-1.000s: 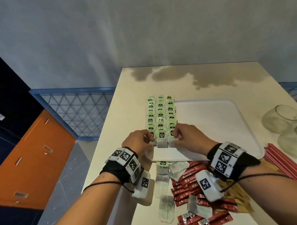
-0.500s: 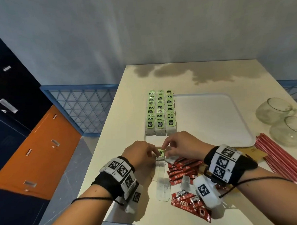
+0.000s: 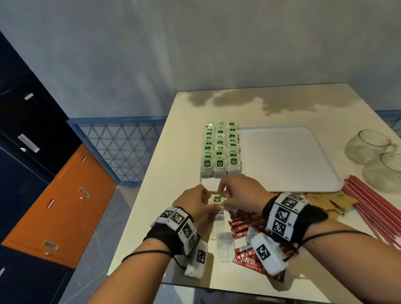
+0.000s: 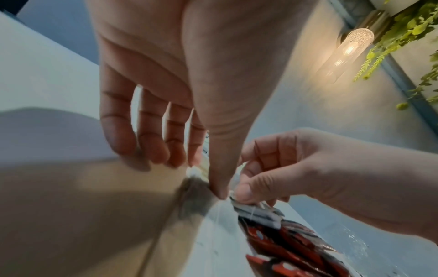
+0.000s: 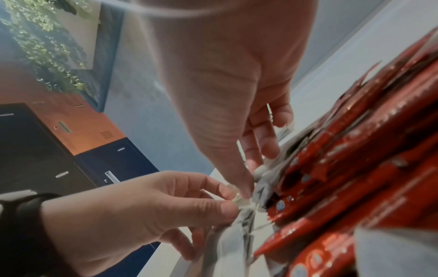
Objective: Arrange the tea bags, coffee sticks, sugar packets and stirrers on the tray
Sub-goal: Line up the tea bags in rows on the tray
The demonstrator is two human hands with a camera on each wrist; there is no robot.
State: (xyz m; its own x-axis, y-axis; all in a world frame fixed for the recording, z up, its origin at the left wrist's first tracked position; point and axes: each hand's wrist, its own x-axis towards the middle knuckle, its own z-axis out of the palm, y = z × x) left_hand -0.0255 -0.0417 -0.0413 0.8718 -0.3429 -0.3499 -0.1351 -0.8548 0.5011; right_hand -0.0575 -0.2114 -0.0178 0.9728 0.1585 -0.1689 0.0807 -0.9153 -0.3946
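A white tray lies on the table, and three rows of green-tagged tea bags fill its left side. Just in front of the tray, my left hand and right hand pinch one tea bag between them by its green tag. The wrist views show the thumb and fingers of my left hand and right hand closed on the bag's top. Red coffee sticks lie in a pile under my right wrist. Brown sugar packets and red stirrers lie to the right.
Loose tea bags lie near the table's front edge beside the coffee pile. Two glass bowls stand at the right edge. The right part of the tray is bare. Left of the table there is open floor, a blue railing and cabinets.
Both hands drew back from the tea bag rows on the tray to the pile in front of it. They now hold a single tea bag up between them.
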